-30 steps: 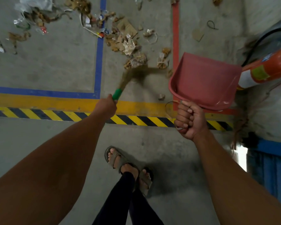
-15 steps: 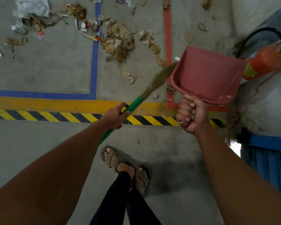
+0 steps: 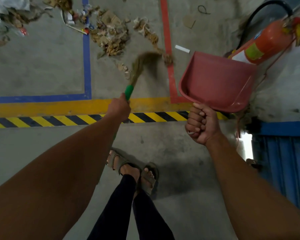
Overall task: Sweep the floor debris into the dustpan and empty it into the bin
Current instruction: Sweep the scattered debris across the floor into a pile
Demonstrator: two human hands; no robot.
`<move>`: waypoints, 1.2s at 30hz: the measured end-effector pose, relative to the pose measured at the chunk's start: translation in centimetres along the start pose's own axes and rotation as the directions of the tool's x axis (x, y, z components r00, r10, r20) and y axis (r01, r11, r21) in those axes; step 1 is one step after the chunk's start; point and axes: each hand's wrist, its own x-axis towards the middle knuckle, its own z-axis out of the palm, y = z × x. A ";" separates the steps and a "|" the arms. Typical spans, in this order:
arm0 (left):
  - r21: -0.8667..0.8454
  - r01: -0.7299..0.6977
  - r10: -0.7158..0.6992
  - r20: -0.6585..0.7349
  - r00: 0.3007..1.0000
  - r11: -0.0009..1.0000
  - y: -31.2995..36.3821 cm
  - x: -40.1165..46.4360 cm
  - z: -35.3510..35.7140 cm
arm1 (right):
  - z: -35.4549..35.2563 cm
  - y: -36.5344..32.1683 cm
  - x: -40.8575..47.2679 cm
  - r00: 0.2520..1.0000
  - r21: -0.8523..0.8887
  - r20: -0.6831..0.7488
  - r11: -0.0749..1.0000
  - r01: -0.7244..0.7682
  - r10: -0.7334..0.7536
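From the head camera, your left hand (image 3: 119, 108) is wrapped around the green plastic handle of a straw-bristled hand broom (image 3: 129, 89), and the handle runs back under your forearm. The brown bristles (image 3: 145, 62) reach out to the far right of that hand and are blurred, so you cannot tell exactly where their tips meet the grey concrete floor (image 3: 42, 66); they seem to lie just beside the red floor tape (image 3: 168, 49). Your right hand (image 3: 200, 124) is clenched around the grip of a dull red plastic dustpan (image 3: 215, 80), held off the floor with its open mouth facing far and slightly left; the pan's inside looks bare. A ring shows on one finger of that hand.

The debris, a scatter of torn brown cardboard and paper scraps (image 3: 111, 37), lies far of the broom, mostly between the blue floor tape (image 3: 87, 58) and the red tape, with more crumpled plastic and paper (image 3: 9, 16) at the far left. A few small bits (image 3: 124, 68) lie just left of the bristles. A white strip (image 3: 182, 49) lies just beyond the pan's far edge.

A red fire extinguisher (image 3: 267, 42) with a black hose lies on the right. A yellow band and a yellow-and-black hazard stripe (image 3: 59, 119) cross the floor beneath your hands. Your sandalled feet (image 3: 132, 168) stand on the near side.
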 end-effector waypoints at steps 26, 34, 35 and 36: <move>0.311 -0.057 0.057 0.009 0.998 0.949 5.0 2.3 -0.9 | -2.5 -3.6 0.9 1.000 -0.006 -0.017 1.000 0.020 -0.020; 0.270 -0.356 0.359 0.043 0.932 0.894 5.5 4.9 -2.4 | 1.2 -7.8 4.5 0.999 0.035 0.007 0.998 0.051 -0.052; 0.285 -0.410 0.403 0.083 0.911 0.867 5.7 5.2 -2.1 | 1.5 -8.2 4.9 0.998 0.033 0.001 0.998 0.055 -0.055; 0.305 -0.464 0.447 0.129 0.885 0.831 6.1 5.8 -1.9 | 1.7 -8.8 5.3 0.998 0.039 -0.006 0.998 0.059 -0.059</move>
